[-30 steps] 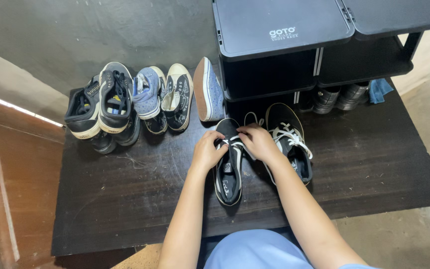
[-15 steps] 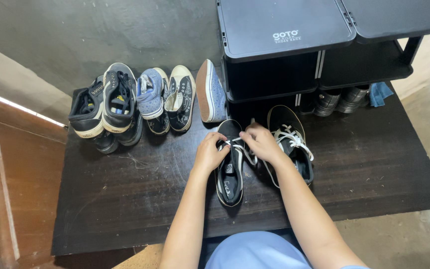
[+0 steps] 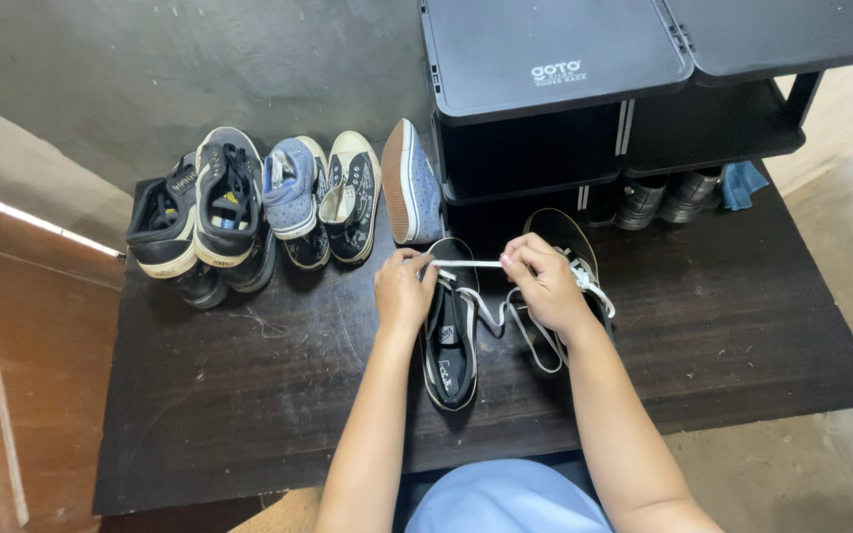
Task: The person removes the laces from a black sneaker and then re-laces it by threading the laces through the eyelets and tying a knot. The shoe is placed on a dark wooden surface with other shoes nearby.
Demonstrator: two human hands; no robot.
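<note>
A black sneaker with white trim [image 3: 450, 345] lies on the dark wooden board [image 3: 249, 395], toe away from me. My left hand [image 3: 404, 293] rests on its left side and pinches one end of its white lace [image 3: 471, 264]. My right hand [image 3: 545, 284] pinches the other end, so the lace runs taut and level between both hands. A loop of lace hangs below my right hand. The matching black sneaker [image 3: 584, 286] lies just right of it, partly hidden under my right hand.
A black plastic shoe rack [image 3: 565, 89] stands at the back right, with dark shoes [image 3: 663, 195] and a blue cloth [image 3: 742, 183] under it. Several sneakers [image 3: 249, 212] line the back left. A blue shoe [image 3: 410, 183] leans on its side against the rack.
My hands were close together over the sneaker's toe. They have pulled apart, the right one moving right, and the white lace is now stretched straight between them.
</note>
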